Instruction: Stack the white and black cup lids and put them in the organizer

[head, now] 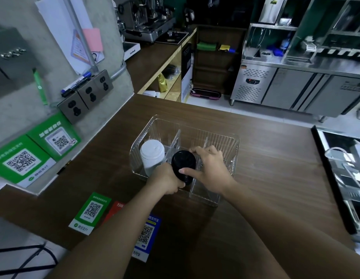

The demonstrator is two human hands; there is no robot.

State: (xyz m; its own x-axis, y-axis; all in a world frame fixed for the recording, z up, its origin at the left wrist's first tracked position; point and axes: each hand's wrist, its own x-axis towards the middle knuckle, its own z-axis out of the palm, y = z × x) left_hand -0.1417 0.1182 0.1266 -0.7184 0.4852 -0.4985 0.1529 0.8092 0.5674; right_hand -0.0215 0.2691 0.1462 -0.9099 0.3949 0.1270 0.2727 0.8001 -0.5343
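A clear plastic organizer with three compartments stands on the brown counter. A stack of white lids stands upright in its left compartment. A stack of black lids sits in the middle compartment. My left hand grips the lower part of the black stack from the near left. My right hand holds the same stack from the right, thumb on its near side and fingers curled over its far edge. The right compartment shows nothing inside.
Several QR code signs lie and stand along the counter's left and near side. A concrete pillar with wall sockets rises at the left. A black tray with equipment sits at the right edge.
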